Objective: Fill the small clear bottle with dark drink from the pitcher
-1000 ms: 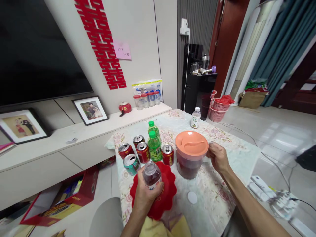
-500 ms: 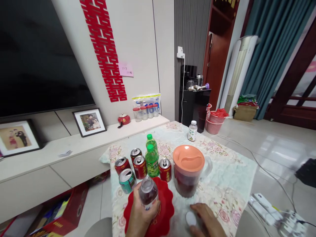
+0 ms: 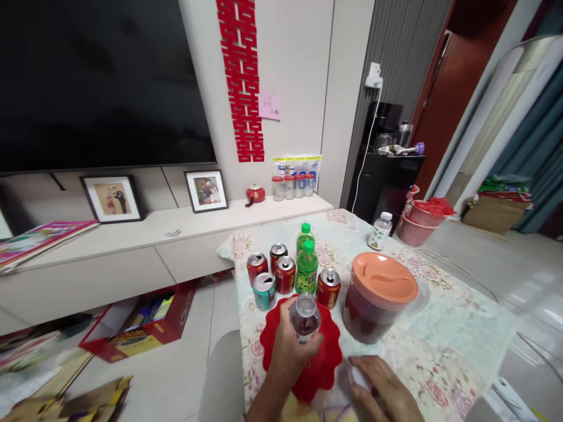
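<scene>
My left hand is wrapped round an open bottle of dark liquid, its mouth uncovered. The bottle is over a red scalloped tray, tilted a little. At the tray's right, my right hand is closed on a small white round cap, partly covered by the fingers. A clear pitcher of dark drink, with an orange lid, stands beyond that hand. Behind the tray stand several red cans, a teal can and two green bottles.
A white-capped bottle is at the far corner of the flowered tablecloth. The cabinet at the back carries framed photos, a red pot and several jars. An open red box lies on the floor at left.
The view has turned left, so things appear further right. My left hand still holds the bottle over the tray. The white cap is now more covered by my right fingers.
</scene>
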Motion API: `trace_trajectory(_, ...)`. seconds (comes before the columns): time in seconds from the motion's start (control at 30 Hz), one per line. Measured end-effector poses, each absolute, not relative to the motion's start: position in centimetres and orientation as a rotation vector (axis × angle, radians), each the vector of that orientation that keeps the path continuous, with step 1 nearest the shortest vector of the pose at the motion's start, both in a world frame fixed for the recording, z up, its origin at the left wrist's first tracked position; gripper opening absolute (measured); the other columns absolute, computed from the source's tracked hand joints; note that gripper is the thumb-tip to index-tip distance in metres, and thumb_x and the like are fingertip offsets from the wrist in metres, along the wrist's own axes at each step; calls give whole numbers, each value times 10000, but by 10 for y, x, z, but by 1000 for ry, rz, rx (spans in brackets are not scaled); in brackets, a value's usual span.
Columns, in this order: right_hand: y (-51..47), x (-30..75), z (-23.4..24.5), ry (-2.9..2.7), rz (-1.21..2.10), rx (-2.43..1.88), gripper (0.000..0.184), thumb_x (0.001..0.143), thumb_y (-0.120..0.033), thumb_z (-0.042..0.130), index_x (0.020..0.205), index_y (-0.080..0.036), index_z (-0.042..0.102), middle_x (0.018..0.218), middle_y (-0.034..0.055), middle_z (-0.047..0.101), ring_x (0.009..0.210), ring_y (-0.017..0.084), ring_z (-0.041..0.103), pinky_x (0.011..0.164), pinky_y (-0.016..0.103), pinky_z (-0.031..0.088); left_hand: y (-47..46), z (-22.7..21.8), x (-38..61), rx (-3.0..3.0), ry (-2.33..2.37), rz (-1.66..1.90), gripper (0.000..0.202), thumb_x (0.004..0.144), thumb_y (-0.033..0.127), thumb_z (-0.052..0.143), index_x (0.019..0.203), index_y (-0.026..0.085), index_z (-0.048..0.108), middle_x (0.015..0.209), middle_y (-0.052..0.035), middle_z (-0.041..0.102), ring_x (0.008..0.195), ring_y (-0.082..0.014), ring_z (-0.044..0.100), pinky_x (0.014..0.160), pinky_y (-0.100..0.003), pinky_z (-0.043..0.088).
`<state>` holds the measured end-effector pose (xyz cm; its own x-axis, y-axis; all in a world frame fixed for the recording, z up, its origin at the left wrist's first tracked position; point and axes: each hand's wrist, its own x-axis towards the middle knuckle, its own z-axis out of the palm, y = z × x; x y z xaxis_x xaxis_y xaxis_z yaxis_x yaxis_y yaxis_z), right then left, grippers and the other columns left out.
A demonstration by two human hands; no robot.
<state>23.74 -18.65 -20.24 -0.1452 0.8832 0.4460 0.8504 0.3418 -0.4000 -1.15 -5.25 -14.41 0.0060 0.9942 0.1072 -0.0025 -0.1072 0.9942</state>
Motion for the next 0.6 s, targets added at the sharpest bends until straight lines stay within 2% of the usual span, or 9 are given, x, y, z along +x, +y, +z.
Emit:
trace_trajectory(0.1,-166,217,-138,-1901,171,-1343,338,1263,-352,725,1539,-344,920,1374,109,946,1185,301,949,1021,338,799,-53,-146,-10,1313,1140,1299,709,623,351,890,1307,274,720,1195,-112,941,1102,-401,959,1092,-571,799)
trace_trajectory(0.17,-144,202,-95,-1913,171,-1258,367,1282,-327,679,1572,-317,904,1373,130,927,1207,296,931,1038,349,787,-52,-149,-10,1344,1123,1297,710,653,363,896,1334,267,720,1225,-119,943,1132,-395,954,1104,-553,790)
trace_trajectory(0.27,-104,181,-52,-2042,196,-1251,422,1250,-260,657,1605,-267,884,1412,181,881,1298,338,878,1111,446,771,-51,-154,-10,1388,1097,1297,706,690,402,911,1357,267,723,1280,-125,948,1150,-387,949,1074,-513,786)
trace_trajectory(0.33,-81,170,-41,-2117,227,-1253,438,1219,-205,663,1589,-272,888,1411,170,863,1318,330,851,1147,464,750,-49,-158,-7,1392,1086,1320,679,700,430,902,1332,269,715,1266,-132,951,1104,-385,948,1022,-501,788)
trace_trajectory(0.47,-59,155,-36,-2264,306,-1304,481,1137,-70,631,1471,-251,925,1371,158,843,1306,330,828,1113,461,722,-47,-165,-3,1398,1088,1282,710,703,539,928,1312,275,676,1171,-161,953,987,-414,948,927,-533,789)
trace_trajectory(0.6,-55,150,-32,-2344,362,-1400,410,1131,-38,602,1277,-230,933,1303,147,824,1240,318,819,1037,412,683,-46,-173,-4,1418,1072,1233,677,751,560,940,1327,296,703,1261,-180,948,1102,-426,959,1009,-532,797)
